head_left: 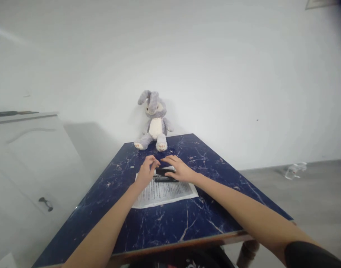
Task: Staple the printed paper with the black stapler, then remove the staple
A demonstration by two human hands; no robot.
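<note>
A black stapler lies on a printed sheet of paper, its top arm raised from the base. At the stapler's left end is my left hand, its thumb and fingers drawn close together. Anything between those fingertips is too small to make out. My right hand reaches over the right part of the stapler with fingers stretched out and thumb apart. Its palm hides that end, and I cannot tell whether the thumb touches the stapler.
A grey and white plush rabbit sits at the far edge of the blue marbled table, against the wall. To the left stands a white cabinet with a dark handle. A clear plastic object lies on the floor at right.
</note>
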